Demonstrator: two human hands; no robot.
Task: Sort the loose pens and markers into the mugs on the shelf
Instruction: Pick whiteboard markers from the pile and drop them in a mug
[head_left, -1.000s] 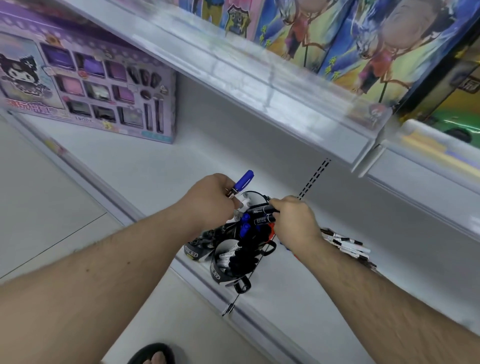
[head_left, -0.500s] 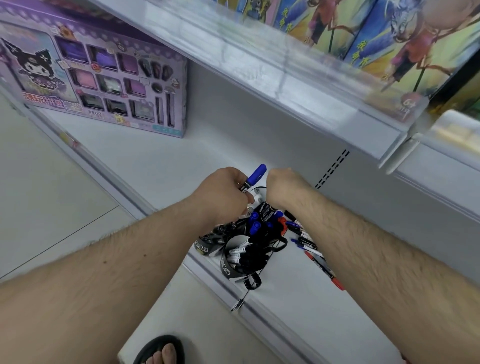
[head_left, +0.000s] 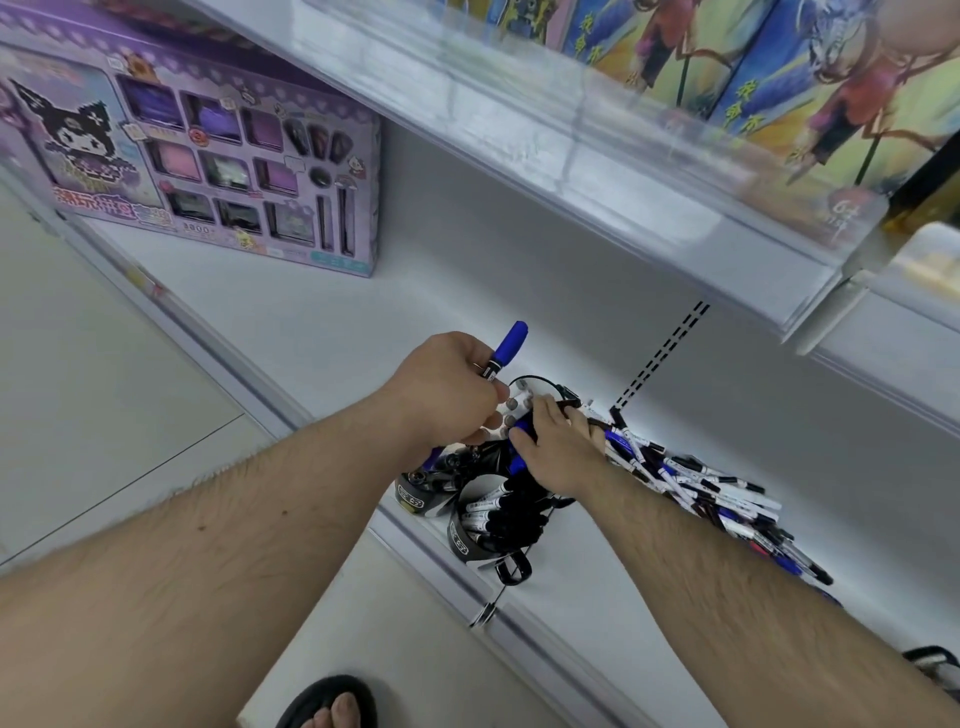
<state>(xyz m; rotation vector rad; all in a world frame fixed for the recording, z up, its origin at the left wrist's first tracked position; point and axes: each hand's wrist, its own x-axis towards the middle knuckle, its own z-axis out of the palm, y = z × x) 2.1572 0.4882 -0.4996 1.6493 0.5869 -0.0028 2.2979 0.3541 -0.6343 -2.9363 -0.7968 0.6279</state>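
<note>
Right hand (head_left: 558, 454) dropped onto the mug (head_left: 470, 543), gripping markers; left hand (head_left: 447, 392) grips the blue marker (head_left: 506, 351). Seat tips straight down.

One view only, head-worn cam, wide-angle w/ strong edge bend. Looks fwd and steeply down along both forearms to the white shelf (head_left: 322, 332), close in: left hand (head_left: 447, 389) and right hand (head_left: 558, 452) sit near frame centre, mugs (head_left: 467, 535) just below them at the shelf front. Upper shelf lip (head_left: 571, 156) runs diagonally across the top, seen from underneath. Floor (head_left: 78, 364) fills the left side; a sandalled foot (head_left: 332, 706) shows at bottom edge. Frame tilted, shelf edge slanting top-left to bottom-right.
</note>
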